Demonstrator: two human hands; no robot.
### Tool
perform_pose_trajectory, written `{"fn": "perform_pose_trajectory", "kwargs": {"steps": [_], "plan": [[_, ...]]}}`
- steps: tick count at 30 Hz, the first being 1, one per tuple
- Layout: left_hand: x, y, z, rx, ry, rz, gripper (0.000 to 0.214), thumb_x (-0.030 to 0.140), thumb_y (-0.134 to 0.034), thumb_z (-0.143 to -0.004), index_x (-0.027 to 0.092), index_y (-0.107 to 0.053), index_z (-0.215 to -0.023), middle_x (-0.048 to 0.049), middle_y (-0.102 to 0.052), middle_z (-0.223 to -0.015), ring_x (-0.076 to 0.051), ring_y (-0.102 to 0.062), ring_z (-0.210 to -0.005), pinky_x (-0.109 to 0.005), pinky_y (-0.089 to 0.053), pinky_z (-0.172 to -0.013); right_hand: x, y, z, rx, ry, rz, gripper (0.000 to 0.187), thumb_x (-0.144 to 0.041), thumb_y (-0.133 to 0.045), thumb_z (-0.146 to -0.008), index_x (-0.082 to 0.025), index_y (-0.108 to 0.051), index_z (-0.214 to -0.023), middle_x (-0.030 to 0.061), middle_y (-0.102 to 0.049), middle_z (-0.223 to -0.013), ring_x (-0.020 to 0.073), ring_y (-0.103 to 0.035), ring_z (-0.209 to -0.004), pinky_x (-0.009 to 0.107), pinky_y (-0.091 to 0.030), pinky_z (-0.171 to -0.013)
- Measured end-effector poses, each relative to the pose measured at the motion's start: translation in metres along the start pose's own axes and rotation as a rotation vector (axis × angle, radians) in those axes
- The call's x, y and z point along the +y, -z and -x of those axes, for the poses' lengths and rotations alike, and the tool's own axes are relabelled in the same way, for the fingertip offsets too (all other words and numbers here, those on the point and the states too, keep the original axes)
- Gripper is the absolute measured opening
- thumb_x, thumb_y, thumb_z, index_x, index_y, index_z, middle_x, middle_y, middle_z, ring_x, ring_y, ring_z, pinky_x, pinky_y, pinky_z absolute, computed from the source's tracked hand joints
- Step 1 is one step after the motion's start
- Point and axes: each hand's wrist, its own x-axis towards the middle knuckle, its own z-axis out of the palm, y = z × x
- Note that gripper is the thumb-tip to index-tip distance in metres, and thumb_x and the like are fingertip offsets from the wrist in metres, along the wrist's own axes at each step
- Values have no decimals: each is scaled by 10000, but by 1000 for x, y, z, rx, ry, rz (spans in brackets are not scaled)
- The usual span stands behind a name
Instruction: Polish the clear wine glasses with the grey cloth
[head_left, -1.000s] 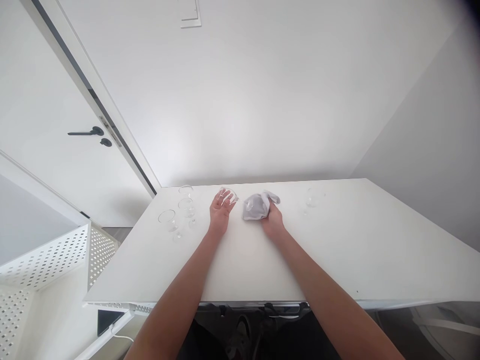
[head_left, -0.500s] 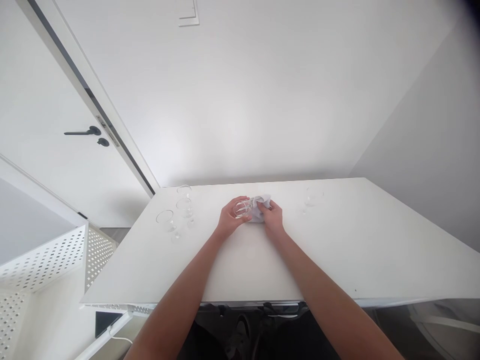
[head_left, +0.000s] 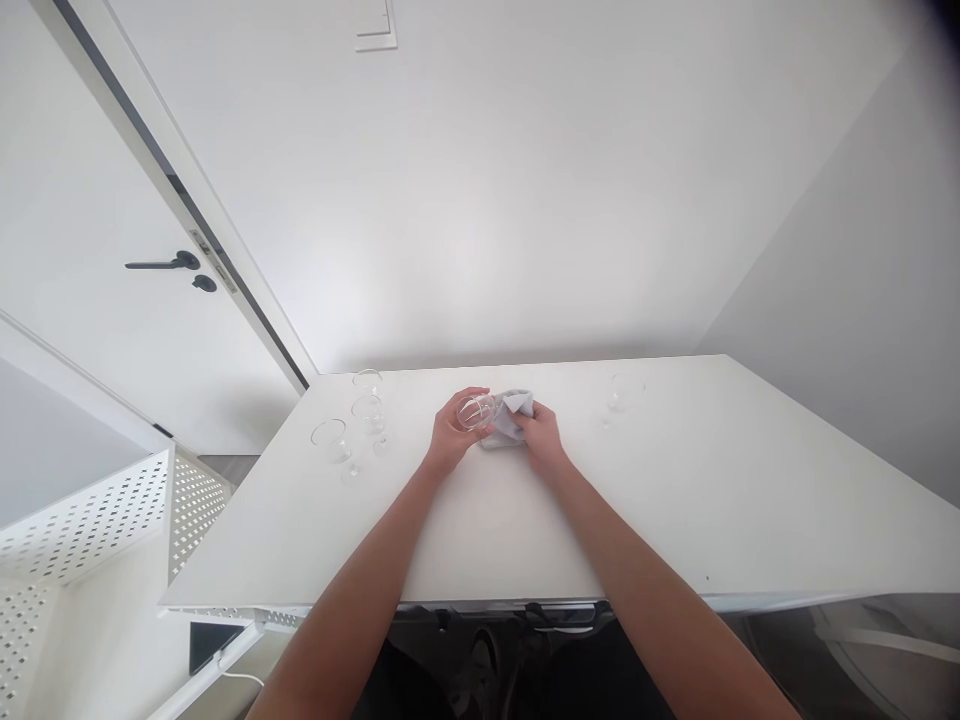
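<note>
My left hand [head_left: 451, 432] is wrapped round the bowl of a clear stemmed glass [head_left: 475, 411], tipped on its side with the rim toward the left. In my right hand [head_left: 541, 432] is a pale grey cloth [head_left: 513, 414], bunched against the stem end of that glass. The cloth hides the foot, and its lower fold hangs close to the tabletop. Both hands are above the middle of the white table [head_left: 510, 530].
Three similar glasses stand at the left: a front one [head_left: 331, 440], a middle one [head_left: 367, 414] and a back one [head_left: 367, 382]. Another glass [head_left: 618, 392] stands to the right. A wall [head_left: 495, 200] rises behind the table, and a door [head_left: 97, 260] is at the left.
Both hands have shifted slightly left with the glass and cloth. The cloth has been re-folded a little around the stem end. The standing glasses remain in place.
</note>
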Motion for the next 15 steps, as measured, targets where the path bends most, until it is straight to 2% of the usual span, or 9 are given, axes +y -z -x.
{"fn": "perform_pose_trajectory", "kwargs": {"steps": [2,6,11,15], "plan": [[0,0,0,2,4,3,559,289,-859,-760,237,-634,-1270,-113,-569,-1405,-322,-593,-1292,-540,-468,-1140,0,0,0,29,28,-7,348,-357,-796,-648,-192,-751,-952,52,-748,-957,237,-654,-890,349,-494,-785],[-2,0,0,-12,15,-7,575,308,-862,-755,229,-625,-1273,-123,-585,-1380,-318,-617,-1250,-541,-498,-1107,-2,-1,0,-51,-36,-51,370,-363,-784,-646,-193,-752,-974,64,-753,-999,249,-662,-926,360,-498,-806],[-3,1,0,-40,25,-16,571,286,-872,-743,228,-637,-1261,-124,-570,-1407,-314,-613,-1258,-535,-478,-1128,-3,0,1,45,18,17,331,-345,-783,-637,-179,-758,-922,57,-747,-941,238,-643,-880,351,-486,-778],[-2,1,0,-53,24,-5,567,266,-871,-742,230,-641,-1259,-126,-573,-1406,-322,-615,-1256,-546,-489,-1111,0,1,-1,-42,3,-7,351,-372,-778,-663,-192,-758,-964,59,-751,-988,246,-654,-912,354,-498,-794]]}}
